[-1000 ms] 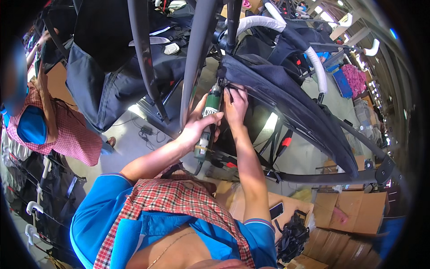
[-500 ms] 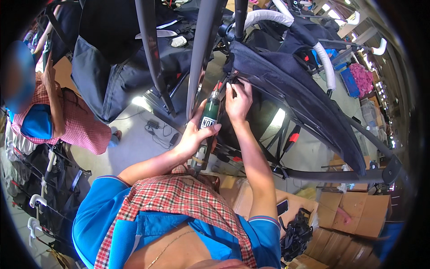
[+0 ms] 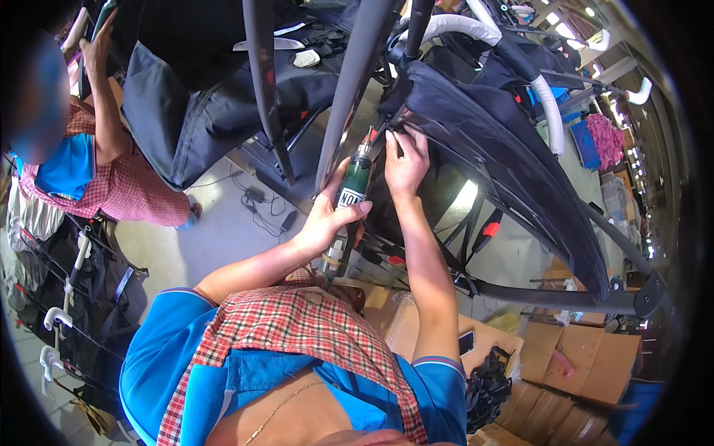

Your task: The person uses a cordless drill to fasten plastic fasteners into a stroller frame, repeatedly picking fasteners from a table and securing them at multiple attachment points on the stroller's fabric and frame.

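My left hand (image 3: 327,219) is wrapped round a green electric screwdriver (image 3: 357,177), whose tip points up and away at a dark joint of the frame. My right hand (image 3: 407,165) is beside that tip, thumb and forefinger pinched at the edge of a black fabric panel (image 3: 506,163). What the pinch holds is too small to make out. A dark grey frame tube (image 3: 357,85) rises just left of the screwdriver's tip. Whether the bit touches a screw cannot be seen.
White curved handles (image 3: 549,111) stand beyond the panel. Black folded fabric (image 3: 175,111) hangs at the left. A co-worker in a checked apron (image 3: 137,186) stands at far left, holding a green tool. Cables (image 3: 260,208) lie on the floor; cardboard boxes (image 3: 580,357) are at lower right.
Both my hands and the screwdriver have shifted slightly right together with the frame and panel in the picture. The co-worker's raised arm and tool are higher. My left-hand grip is the same.
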